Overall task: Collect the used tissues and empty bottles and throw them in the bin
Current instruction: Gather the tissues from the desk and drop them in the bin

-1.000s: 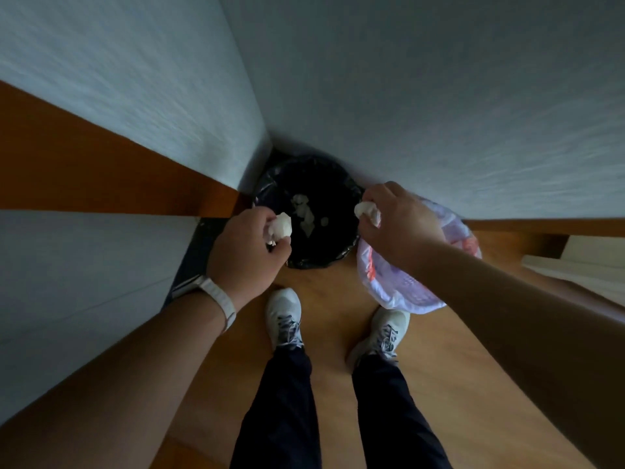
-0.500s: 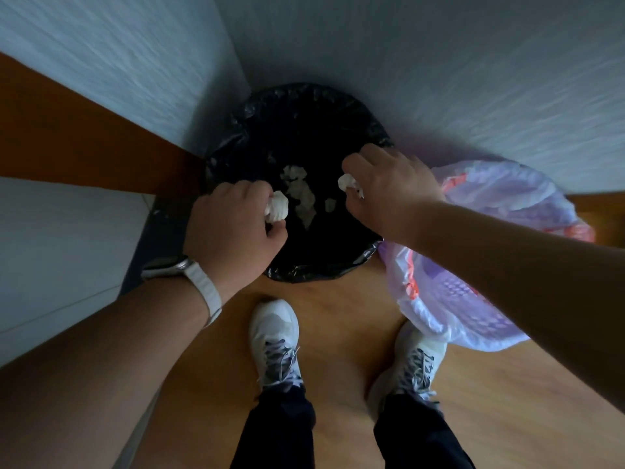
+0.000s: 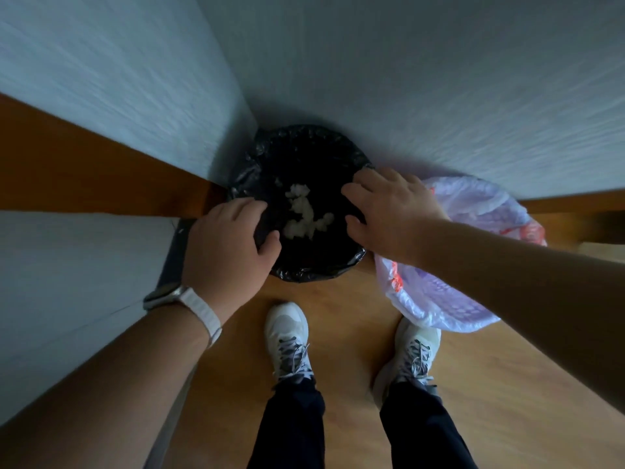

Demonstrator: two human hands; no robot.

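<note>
In the head view, a round bin lined with crinkled black plastic is seen in a wall corner, with crumpled white tissues lying inside. The left hand and right hand are held over its rim, fingers loosely spread, nothing gripped. A pale lilac plastic bag is seen just beside the bin.

wooden floor, bearing a black-lined bin in the wall corner, white shoes just before it.

Glossy plastic bin liner (crinkled)
</note>
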